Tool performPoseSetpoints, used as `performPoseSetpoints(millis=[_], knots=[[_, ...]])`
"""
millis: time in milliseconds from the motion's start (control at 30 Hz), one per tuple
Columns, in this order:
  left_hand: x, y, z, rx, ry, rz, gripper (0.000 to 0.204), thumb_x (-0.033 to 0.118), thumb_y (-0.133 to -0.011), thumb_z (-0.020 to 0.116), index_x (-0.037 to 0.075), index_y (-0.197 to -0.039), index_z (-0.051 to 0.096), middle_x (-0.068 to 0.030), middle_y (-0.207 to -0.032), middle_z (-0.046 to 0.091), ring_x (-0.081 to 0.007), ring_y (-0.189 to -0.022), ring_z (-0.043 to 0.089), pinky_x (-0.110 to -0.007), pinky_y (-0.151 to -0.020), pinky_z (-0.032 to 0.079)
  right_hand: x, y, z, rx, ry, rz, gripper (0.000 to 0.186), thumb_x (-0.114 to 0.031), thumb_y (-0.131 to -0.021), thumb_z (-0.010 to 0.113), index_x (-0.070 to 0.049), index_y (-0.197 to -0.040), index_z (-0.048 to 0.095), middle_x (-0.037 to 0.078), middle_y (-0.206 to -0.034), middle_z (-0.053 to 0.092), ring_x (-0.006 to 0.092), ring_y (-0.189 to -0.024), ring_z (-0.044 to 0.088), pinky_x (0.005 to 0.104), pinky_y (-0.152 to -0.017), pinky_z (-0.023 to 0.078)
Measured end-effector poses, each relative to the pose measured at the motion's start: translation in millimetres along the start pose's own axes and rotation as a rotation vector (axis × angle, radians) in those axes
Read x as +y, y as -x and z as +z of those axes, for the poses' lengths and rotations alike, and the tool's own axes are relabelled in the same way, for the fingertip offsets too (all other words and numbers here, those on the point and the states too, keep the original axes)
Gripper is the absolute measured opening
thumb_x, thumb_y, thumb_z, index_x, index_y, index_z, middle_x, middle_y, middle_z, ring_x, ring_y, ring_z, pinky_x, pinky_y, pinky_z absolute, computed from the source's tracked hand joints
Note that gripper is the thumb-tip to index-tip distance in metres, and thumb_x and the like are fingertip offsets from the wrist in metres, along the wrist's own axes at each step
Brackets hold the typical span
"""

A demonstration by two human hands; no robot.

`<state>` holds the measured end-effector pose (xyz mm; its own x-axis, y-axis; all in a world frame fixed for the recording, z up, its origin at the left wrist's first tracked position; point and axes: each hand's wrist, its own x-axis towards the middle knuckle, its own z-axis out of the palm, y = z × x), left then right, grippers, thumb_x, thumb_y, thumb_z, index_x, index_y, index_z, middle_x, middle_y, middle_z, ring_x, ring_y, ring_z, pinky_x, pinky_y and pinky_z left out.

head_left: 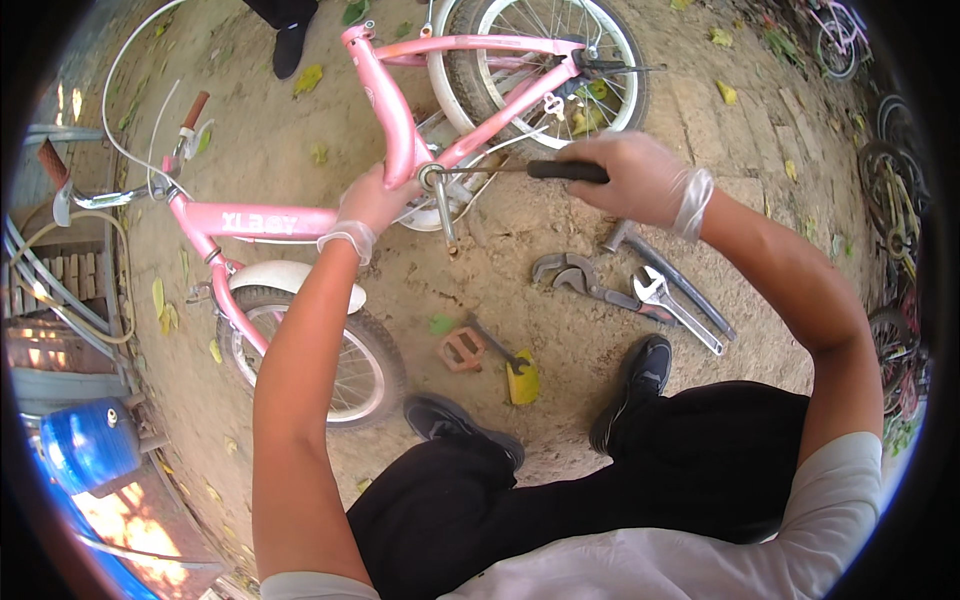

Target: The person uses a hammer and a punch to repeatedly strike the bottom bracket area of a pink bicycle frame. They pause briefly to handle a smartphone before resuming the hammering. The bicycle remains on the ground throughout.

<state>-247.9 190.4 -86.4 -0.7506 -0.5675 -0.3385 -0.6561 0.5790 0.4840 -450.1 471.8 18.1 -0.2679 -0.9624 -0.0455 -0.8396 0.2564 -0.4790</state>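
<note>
A pink child's bicycle (270, 220) is in front of me with its side facing me. My left hand (370, 205), in a clear glove, is closed around the frame beside the bottom bracket (431, 178). From that bracket hangs a metal crank arm (445, 215) without a pedal. My right hand (640, 180), gloved too, grips the black handle of a screwdriver (565, 171). Its long shaft points left, and the tip meets the bracket's ring. The frame's seat tube (365, 60) carries no saddle.
By my feet lie a hammer (680, 285), an adjustable wrench (680, 310) and a curved-jaw wrench (590, 280). An orange pedal (462, 350) and a small spanner (495, 340) are nearer. A blue barrel (90, 445) is at left, other bicycles (890, 190) at right. Another person's shoe (289, 50) shows at top.
</note>
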Motion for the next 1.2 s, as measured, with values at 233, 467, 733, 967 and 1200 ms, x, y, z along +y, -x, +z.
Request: performPoseSetpoints(millis=[233, 467, 733, 967, 1200], knots=[[-3.1, -7.7, 6.1, 0.031, -0.017, -0.037, 0.061, 0.046, -0.078, 0.070, -0.004, -0.112, 0.062, -0.0217, -0.103, 0.068, -0.0344, -0.097, 0.067, -0.040, -0.087, 0.049, -26.3, -27.5, -46.0, 0.298, -0.394, -0.061, 0.031, -0.020, -0.078, 0.078, -0.002, -0.101, 0.067, 0.012, -0.086, 0.070, 0.0221, -0.078, 0.068, 0.0352, -0.072, 0.054], [-7.5, -6.9, 3.3, 0.036, 0.074, -0.014, 0.065, 0.048, -0.079, 0.070, -0.003, -0.117, 0.061, -0.0208, -0.107, 0.067, -0.0335, -0.101, 0.066, -0.041, -0.090, 0.048, -81.8, -126.2, -37.6, 0.235, -1.368, -0.107, 0.010, -0.011, -0.092, 0.063, -0.003, -0.096, 0.058, 0.001, -0.070, 0.056, 0.0092, -0.061, 0.055, 0.0249, -0.054, 0.045], [-1.2, 12.6, -36.4, 0.159, 0.874, 0.242, 0.035, 0.020, -0.089, 0.074, -0.004, -0.112, 0.065, -0.0069, -0.103, 0.070, -0.0123, -0.093, 0.062, -0.027, -0.082, 0.049, -146.4, -197.6, 40.2, 0.174, -0.981, -0.283, 0.021, -0.020, -0.093, 0.063, -0.001, -0.084, 0.056, 0.000, -0.063, 0.053, 0.0080, -0.056, 0.050, 0.0282, -0.050, 0.041], [10.7, 34.1, -45.1, 0.273, 0.912, 0.243, 0.030, 0.018, -0.088, 0.074, -0.005, -0.106, 0.066, -0.0075, -0.099, 0.071, -0.0108, -0.088, 0.063, -0.027, -0.078, 0.050, -157.0, -207.7, 56.5, 0.281, -0.698, -0.493, 0.024, -0.022, -0.088, 0.064, 0.001, -0.084, 0.056, 0.015, -0.065, 0.056, 0.0226, -0.060, 0.057, 0.0383, -0.060, 0.046], [0.4, 32.7, -34.8, 0.329, 0.910, 0.346, 0.029, 0.016, -0.087, 0.073, -0.005, -0.105, 0.066, -0.0083, -0.099, 0.072, -0.0127, -0.088, 0.064, -0.028, -0.078, 0.050, -154.5, -208.8, 68.1, 0.238, -0.604, -0.493, 0.036, -0.034, -0.091, 0.061, 0.002, -0.095, 0.063, 0.022, -0.079, 0.065, 0.0319, -0.073, 0.063, 0.0422, -0.068, 0.049]])
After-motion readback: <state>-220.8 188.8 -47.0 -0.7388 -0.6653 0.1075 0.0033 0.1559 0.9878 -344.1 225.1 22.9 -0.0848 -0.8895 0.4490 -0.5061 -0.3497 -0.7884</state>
